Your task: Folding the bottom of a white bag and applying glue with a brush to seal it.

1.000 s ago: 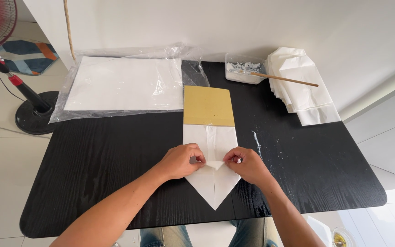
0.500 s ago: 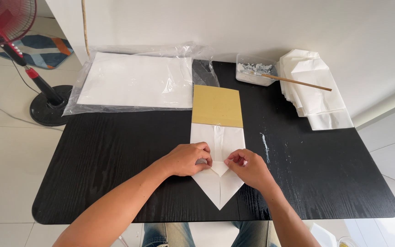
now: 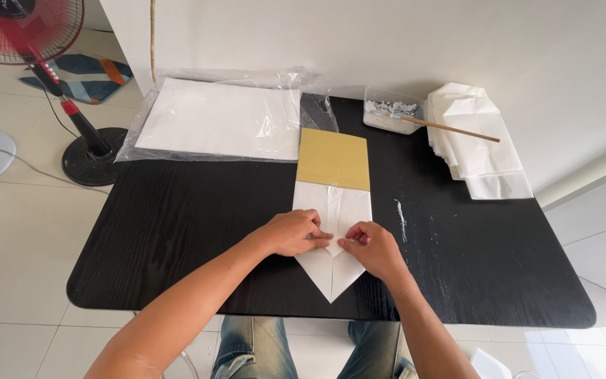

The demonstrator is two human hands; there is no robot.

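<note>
1. Far left, on the floor: red pedestal fan (image 3: 29,31).
2. Far left of the black table (image 3: 177,217): white sheets in a clear plastic bag (image 3: 222,118).
3. Left hand (image 3: 290,233), fingers together, pressing the folded white paper (image 3: 332,238) at table centre, its point toward the near edge.
4. Right hand (image 3: 373,247), fingertips pinched on the same fold.
5. Yellow board (image 3: 334,159) just beyond the paper.
6. Far right: glue tray with stick (image 3: 395,116), stack of folded white paper (image 3: 478,140).

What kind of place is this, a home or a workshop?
Probably a room in a home used for paper craft. A black table stands against a white wall on a tiled floor, a red fan stands beside it, and both hands fold a white sheet.
</note>
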